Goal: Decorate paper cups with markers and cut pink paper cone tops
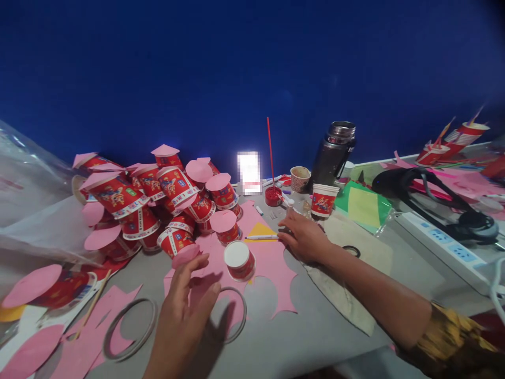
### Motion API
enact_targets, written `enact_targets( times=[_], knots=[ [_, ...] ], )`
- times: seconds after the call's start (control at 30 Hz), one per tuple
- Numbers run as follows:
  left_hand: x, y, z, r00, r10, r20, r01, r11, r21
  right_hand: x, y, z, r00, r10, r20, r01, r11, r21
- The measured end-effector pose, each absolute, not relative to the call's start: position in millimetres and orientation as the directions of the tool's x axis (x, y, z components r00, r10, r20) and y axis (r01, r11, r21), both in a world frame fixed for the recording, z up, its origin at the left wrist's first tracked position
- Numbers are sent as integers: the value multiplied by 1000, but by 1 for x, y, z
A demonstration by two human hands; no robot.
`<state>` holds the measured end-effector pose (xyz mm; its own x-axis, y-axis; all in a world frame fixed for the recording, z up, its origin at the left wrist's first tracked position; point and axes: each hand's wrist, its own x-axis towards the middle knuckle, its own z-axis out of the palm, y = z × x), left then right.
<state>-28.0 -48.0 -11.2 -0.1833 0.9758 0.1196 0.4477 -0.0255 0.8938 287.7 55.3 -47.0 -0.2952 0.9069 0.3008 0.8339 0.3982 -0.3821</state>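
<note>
On the table (315, 337), a big pile of red cups (158, 200) sits at the left, and a dark flask (333, 152) stands farther back. One small red cup (240, 260) lies on pink paper (272, 263). The left hand (185, 310) is open, fingers spread, near that cup. The right hand (303, 237) lies flat and open, touching a white pen (261, 237).
</note>
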Motion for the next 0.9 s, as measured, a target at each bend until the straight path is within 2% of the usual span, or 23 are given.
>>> enact_targets(
  times=[0.1,0.17,0.4,0.47,0.53,0.6,0.63,0.7,0.8,0.9],
  knots=[
    [-22,-41,-8,-104,993,57,468,-2,884,275,55,-44,-396,905,154,843,425,-330],
    [-17,-36,-5,-45,998,35,497,-8,868,270,56,-42,-409,905,117,843,423,-332],
    [0,-20,-8,-1,995,95,553,-79,829,277,53,-36,-275,937,214,816,345,-463],
    [4,-17,-9,1,995,100,543,-84,835,279,50,-36,-225,949,222,771,313,-554],
    [8,-14,-8,10,993,114,534,-102,839,279,46,-36,-168,959,227,620,282,-732],
    [12,-12,-7,9,992,122,524,-109,845,279,44,-36,-82,976,200,358,216,-908],
    [13,-11,-7,-4,993,121,511,-102,853,279,43,-35,-45,984,171,225,177,-958],
    [13,-10,-6,-45,994,97,429,-69,901,280,44,-33,6,994,113,25,112,-993],
    [9,-9,-5,-48,998,-29,76,32,997,282,46,-29,32,999,36,-237,43,-971],
    [2,-7,1,42,979,-200,-298,203,933,287,49,-25,15,999,-30,-473,-19,-881]
  ],
)
